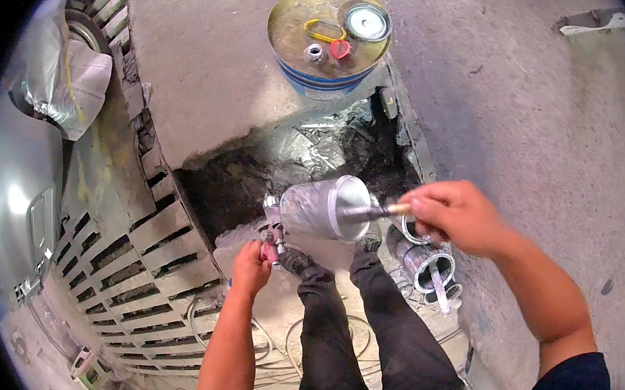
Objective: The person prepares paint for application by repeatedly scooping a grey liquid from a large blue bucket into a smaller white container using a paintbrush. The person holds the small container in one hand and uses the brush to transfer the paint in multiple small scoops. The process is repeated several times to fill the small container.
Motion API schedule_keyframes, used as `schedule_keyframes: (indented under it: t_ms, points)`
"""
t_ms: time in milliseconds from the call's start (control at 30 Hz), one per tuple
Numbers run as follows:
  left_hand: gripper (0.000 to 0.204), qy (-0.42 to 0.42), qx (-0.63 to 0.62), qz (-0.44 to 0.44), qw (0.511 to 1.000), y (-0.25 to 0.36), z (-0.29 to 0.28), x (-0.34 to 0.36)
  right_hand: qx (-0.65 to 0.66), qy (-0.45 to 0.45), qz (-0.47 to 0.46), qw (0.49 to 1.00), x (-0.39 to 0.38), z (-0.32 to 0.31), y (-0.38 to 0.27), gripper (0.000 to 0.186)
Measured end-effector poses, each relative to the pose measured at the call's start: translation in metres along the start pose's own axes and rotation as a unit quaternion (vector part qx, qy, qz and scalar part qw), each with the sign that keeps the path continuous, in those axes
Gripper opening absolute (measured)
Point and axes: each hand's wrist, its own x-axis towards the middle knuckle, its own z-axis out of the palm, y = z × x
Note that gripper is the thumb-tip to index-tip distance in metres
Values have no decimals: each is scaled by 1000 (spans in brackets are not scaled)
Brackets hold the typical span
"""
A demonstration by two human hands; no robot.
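Observation:
My left hand [250, 268] is closed round the handle of a spray gun [273, 226] with a pinkish-red body. The gun's large translucent cup [314, 208] lies tilted on its side, its open mouth facing right. In my right hand [452, 214] is a brush [390, 210] with a pale wooden handle. Its dark bristle end reaches into the mouth of the cup. Whether the bristles touch the inner wall I cannot tell. Both hands are held above a pit in the floor, in front of my legs.
A drum [331, 79] stands ahead, bearing a round lid [367, 22], a red cap [340, 49] and a yellow ring. Open paint cans [422, 263] sit by my right foot. Slatted grating [132, 290] and a silver car [19, 195] lie left. A hose [327, 330] coils around my feet.

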Motion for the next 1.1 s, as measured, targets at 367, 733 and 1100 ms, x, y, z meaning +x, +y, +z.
schedule_keyframes:
  t_ms: [367, 733, 1100]
  points:
    - [15, -106, -59, -78, 990, 33, -20, 10, -236, 56, -238, 940, -4, -14, -4, 16]
    - [24, -169, -1, -105, 980, 27, -26, 9, -301, -21, -239, 923, -3, -21, 13, 15]
    - [31, -272, -64, -135, 951, 29, -32, 10, -388, -1, -383, 839, 35, -14, 24, 18]
